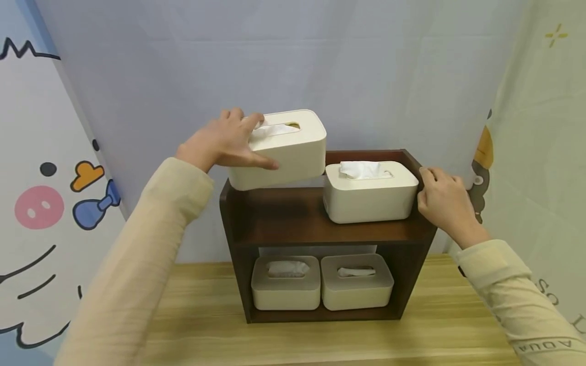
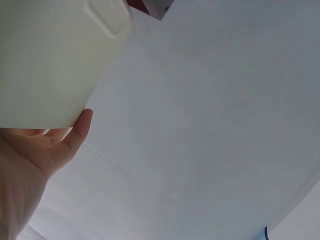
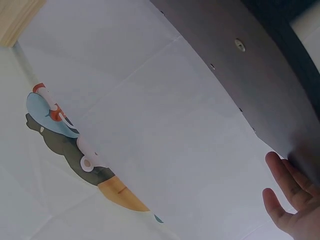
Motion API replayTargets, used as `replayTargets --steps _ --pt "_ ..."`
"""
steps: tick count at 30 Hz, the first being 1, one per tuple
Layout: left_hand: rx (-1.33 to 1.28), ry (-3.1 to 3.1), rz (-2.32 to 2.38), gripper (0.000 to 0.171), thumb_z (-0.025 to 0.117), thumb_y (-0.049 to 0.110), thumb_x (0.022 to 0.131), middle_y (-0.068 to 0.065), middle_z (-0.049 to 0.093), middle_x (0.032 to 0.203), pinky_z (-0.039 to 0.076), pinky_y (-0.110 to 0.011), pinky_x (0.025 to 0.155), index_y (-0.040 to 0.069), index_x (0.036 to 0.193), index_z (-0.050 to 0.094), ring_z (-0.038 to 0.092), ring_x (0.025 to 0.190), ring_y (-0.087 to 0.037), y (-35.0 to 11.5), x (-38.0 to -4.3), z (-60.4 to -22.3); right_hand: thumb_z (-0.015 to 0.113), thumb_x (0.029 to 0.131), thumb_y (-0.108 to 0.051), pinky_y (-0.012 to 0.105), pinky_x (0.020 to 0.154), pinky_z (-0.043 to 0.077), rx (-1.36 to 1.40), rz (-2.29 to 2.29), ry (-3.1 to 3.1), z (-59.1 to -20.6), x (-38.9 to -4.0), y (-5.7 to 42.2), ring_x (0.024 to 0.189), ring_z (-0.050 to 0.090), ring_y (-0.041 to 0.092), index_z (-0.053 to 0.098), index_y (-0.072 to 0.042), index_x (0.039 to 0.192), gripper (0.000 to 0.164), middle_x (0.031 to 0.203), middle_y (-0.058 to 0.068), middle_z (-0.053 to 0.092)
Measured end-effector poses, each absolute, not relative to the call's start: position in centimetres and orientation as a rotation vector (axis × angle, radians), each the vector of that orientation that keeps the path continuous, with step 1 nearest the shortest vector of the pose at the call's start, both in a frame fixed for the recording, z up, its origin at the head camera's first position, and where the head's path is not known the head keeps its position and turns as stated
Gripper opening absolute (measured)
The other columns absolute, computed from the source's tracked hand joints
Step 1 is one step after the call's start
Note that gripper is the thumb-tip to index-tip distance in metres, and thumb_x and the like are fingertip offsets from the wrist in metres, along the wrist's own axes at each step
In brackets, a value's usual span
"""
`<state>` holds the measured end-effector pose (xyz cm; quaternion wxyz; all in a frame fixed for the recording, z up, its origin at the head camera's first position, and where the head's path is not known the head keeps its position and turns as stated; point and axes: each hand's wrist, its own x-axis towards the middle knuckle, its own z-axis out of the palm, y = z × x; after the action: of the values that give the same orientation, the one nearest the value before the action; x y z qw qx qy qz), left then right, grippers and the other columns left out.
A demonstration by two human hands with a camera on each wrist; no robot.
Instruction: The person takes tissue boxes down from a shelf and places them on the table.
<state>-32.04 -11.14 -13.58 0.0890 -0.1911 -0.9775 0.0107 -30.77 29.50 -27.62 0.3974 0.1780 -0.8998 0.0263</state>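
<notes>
In the head view my left hand grips a cream tissue box, thumb along its front and fingers over the left end of its top. This box is tilted and raised above the left half of the dark wooden shelf. White tissue shows in its slot. From below, the left wrist view catches the box's pale underside and my fingertips at its edge. My right hand holds the top of the shelf's right side panel. Beside it, a second tissue box stands on the upper tier.
Two more tissue boxes, a left one and a right one, sit side by side on the lower tier. The shelf stands on a wood-grain table. A pale cloth hangs behind, with cartoon-printed cloth at the left.
</notes>
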Motion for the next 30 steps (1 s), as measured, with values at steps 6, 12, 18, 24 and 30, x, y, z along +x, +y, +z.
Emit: replayTargets --steps 6,12,18,24,30 --pt "-0.503 -2.920 0.040 0.112 0.052 0.084 0.057 -0.020 0.033 0.131 0.038 -0.055 0.089 0.020 0.143 0.021 0.030 0.116 -0.035 -12.6 -31.4 -12.3 0.048 0.077 -0.002 0.056 0.072 0.043 0.466 0.072 -2.272 -27.7 -30.8 29.5 0.088 0.058 0.045 0.053 0.013 0.114 0.039 0.104 0.029 0.057" --pt "-0.409 -2.919 0.036 0.113 0.052 0.085 0.056 -0.023 0.033 0.129 0.038 -0.056 0.085 0.019 0.143 0.023 0.030 0.115 -0.037 -14.7 -30.9 -11.7 0.048 0.077 -0.001 0.056 0.071 0.043 0.475 0.072 -2.253 -27.7 -30.9 29.3 0.086 0.058 0.045 0.054 0.014 0.112 0.039 0.103 0.030 0.057" --pt "-0.325 -2.902 0.012 0.112 0.053 0.083 0.059 -0.026 0.035 0.123 0.038 -0.055 0.081 0.015 0.143 0.023 0.031 0.110 -0.039 -17.5 -30.7 -11.6 0.049 0.077 -0.002 0.056 0.071 0.044 0.461 0.073 -2.264 -27.8 -30.9 29.1 0.085 0.059 0.045 0.053 0.013 0.113 0.039 0.102 0.030 0.057" --pt "-0.245 -2.911 0.033 0.114 0.053 0.081 0.062 -0.033 0.034 0.122 0.035 -0.060 0.078 0.008 0.143 0.021 0.029 0.108 -0.047 -20.9 -30.4 -12.1 0.050 0.077 -0.001 0.056 0.071 0.044 0.465 0.082 -2.256 -27.7 -30.8 28.9 0.085 0.059 0.045 0.053 0.013 0.114 0.039 0.102 0.030 0.057" --pt "-0.195 -2.915 0.049 0.112 0.052 0.080 0.065 -0.036 0.033 0.120 0.035 -0.061 0.074 0.005 0.143 0.021 0.029 0.105 -0.050 -23.7 -30.0 -13.2 0.051 0.077 0.000 0.056 0.069 0.044 0.468 0.077 -2.246 -27.7 -30.8 28.7 0.083 0.059 0.045 0.054 0.013 0.114 0.039 0.101 0.030 0.057"
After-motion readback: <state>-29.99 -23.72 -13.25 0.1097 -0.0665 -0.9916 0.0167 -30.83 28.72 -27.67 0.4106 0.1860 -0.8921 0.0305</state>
